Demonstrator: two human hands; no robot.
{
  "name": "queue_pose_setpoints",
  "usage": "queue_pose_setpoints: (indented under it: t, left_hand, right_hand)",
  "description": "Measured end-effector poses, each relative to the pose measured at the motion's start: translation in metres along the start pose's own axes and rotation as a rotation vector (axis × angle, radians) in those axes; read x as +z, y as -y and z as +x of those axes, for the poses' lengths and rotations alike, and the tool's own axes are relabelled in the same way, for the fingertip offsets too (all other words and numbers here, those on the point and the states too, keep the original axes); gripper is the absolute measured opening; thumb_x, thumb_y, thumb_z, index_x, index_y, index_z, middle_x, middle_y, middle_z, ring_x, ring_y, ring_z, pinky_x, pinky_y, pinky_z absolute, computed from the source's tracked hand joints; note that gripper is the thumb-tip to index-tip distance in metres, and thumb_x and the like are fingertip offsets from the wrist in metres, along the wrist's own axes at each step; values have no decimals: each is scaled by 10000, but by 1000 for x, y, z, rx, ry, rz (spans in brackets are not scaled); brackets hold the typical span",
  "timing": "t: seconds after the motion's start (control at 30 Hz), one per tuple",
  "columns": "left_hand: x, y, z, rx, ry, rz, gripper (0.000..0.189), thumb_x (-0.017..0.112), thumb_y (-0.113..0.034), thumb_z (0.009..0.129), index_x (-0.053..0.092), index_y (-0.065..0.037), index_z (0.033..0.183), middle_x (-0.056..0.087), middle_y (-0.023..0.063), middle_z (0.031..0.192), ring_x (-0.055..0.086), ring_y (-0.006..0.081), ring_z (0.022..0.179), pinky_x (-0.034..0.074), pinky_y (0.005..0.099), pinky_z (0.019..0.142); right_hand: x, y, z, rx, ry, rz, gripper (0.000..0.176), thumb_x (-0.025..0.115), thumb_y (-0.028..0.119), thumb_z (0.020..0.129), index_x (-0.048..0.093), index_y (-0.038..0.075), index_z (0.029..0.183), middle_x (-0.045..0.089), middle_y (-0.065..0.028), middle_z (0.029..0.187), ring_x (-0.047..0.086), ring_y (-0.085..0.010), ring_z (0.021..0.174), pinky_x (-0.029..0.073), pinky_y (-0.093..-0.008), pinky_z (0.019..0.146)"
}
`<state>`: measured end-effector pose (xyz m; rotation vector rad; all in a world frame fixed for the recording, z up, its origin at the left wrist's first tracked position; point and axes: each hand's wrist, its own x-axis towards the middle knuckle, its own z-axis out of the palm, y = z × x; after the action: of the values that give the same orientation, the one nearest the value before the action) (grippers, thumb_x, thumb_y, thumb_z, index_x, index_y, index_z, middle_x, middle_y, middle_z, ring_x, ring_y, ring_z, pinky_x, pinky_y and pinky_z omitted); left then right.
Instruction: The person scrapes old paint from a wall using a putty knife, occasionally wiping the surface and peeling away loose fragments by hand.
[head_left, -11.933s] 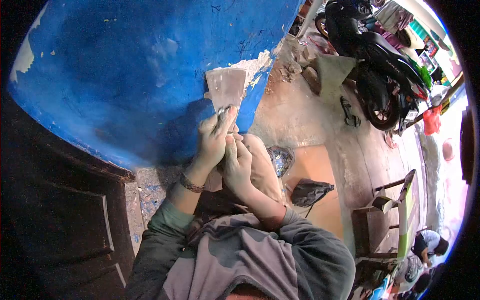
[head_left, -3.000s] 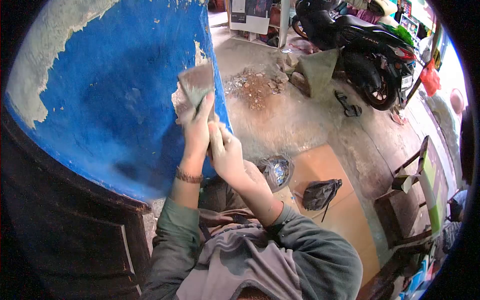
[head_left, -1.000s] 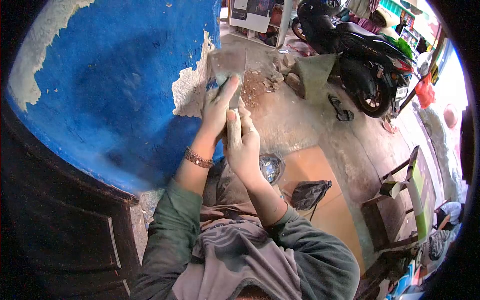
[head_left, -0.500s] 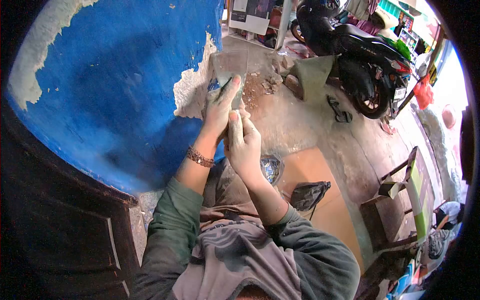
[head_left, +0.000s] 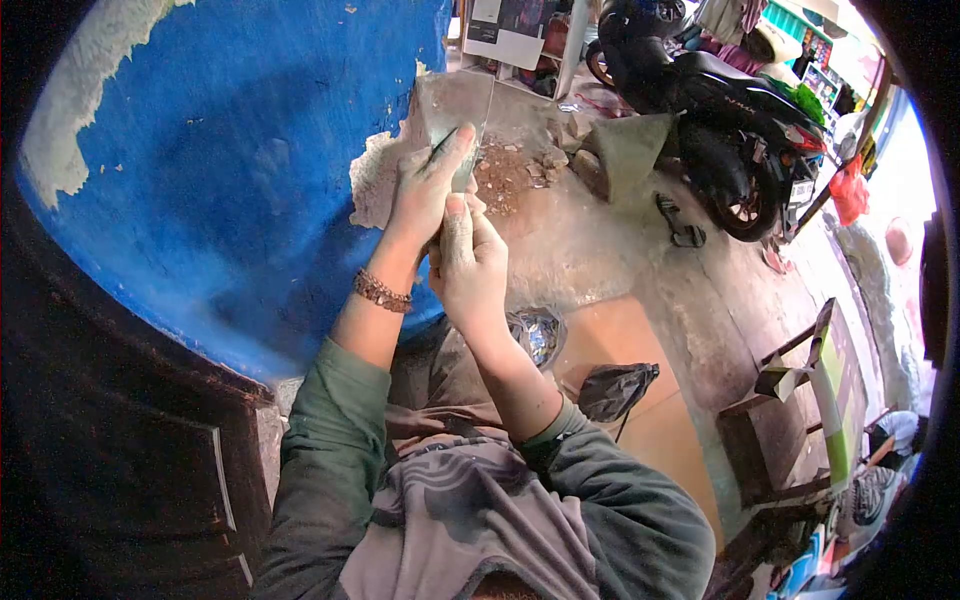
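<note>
Scraper blade (head_left: 450, 104) — past L hand (head_left: 422, 192)

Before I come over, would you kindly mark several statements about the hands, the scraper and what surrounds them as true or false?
1. The left hand and right hand both hold the scraper. True.
2. The right arm wears the bracelet. False: the bracelet is on the left arm.
3. No paint is missing. False: the wall has pale patches beside the blue.
4. A sandal lies near the motorbike. True.
</note>
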<state>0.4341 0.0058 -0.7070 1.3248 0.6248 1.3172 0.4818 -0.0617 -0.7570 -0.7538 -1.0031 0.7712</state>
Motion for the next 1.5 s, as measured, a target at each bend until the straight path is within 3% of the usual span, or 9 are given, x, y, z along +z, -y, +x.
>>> queue_pose_setpoints:
  t: [0.1, 0.33, 0.4, 0.67, 0.83, 0.93, 1.27, 1.33, 1.5]
  left_hand:
    - [-1, 10, -1, 164, -71, 106, 328, 640, -362, 862, 602, -43, 791, 550, 36, 609, 538, 110, 450, 448, 242, 406]
    - [8, -19, 9, 82, -36, 42, 351, 654, -372, 851, 598, -36, 766, 542, 37, 598, 538, 109, 460, 447, 247, 407]
    - [1, 7, 9, 235, -22, 55, 352, 664, -367, 846, 597, -31, 765, 545, 42, 604, 521, 108, 449, 436, 245, 404]
    - [3, -12, 10, -9, -3, 10, 363, 669, -372, 842, 599, -26, 758, 552, 49, 601, 526, 123, 423, 433, 244, 391]
    - [7, -17, 16, 146, -40, 60, 347, 671, -378, 837, 601, -46, 762, 549, 44, 601, 534, 123, 439, 452, 250, 413]
    - [7, -22, 12, 30, -7, -16, 356, 669, -388, 837, 605, -46, 766, 548, 45, 605, 533, 120, 438, 453, 247, 418]
    - [4, -17, 0, -5, -23, -50, 292, 672, -338, 846, 620, -51, 829, 547, 31, 627, 515, 98, 478, 427, 236, 423]
    - [5, -4, 2, 141, -130, -24, 304, 668, -345, 847, 617, -49, 803, 548, 31, 619, 522, 104, 466, 435, 243, 421]
    - [11, -42, 6, 11, -78, 134, 289, 661, -342, 854, 620, -58, 820, 544, 19, 621, 525, 95, 488, 432, 232, 434]
  right_hand:
    - [1, -8, -4, 19, -21, 51, 317, 432, 299, 993, 554, 37, 865, 431, 44, 563, 367, -27, 434, 278, -195, 391]
    - [6, 14, 15, -5, -11, -10, 357, 428, 342, 990, 538, 45, 824, 434, 40, 561, 374, -27, 431, 277, -195, 385]
    - [5, 9, 2, 17, -31, 29, 360, 434, 350, 986, 540, 43, 830, 438, 38, 563, 377, -27, 432, 284, -192, 387]
    - [5, 15, 7, 102, 24, 181, 334, 443, 330, 985, 563, 35, 883, 448, 30, 560, 379, -32, 425, 297, -194, 379]
    - [8, 1, 18, -84, -61, -92, 314, 441, 317, 987, 572, 35, 939, 432, 39, 562, 385, -32, 440, 301, -202, 392]
    - [8, -5, 21, -127, -69, -94, 317, 436, 307, 990, 559, 24, 915, 433, 40, 567, 386, -32, 441, 299, -208, 396]
    - [7, -9, 9, -74, -57, -109, 312, 437, 300, 991, 538, 31, 869, 428, 43, 559, 365, -24, 432, 278, -197, 389]
    - [5, -14, 8, -56, -63, -145, 312, 439, 296, 991, 538, 30, 862, 429, 45, 561, 366, -25, 434, 277, -197, 389]
    - [10, 6, 21, -85, -50, -105, 319, 433, 301, 991, 555, 22, 898, 441, 40, 574, 381, -29, 448, 291, -202, 398]
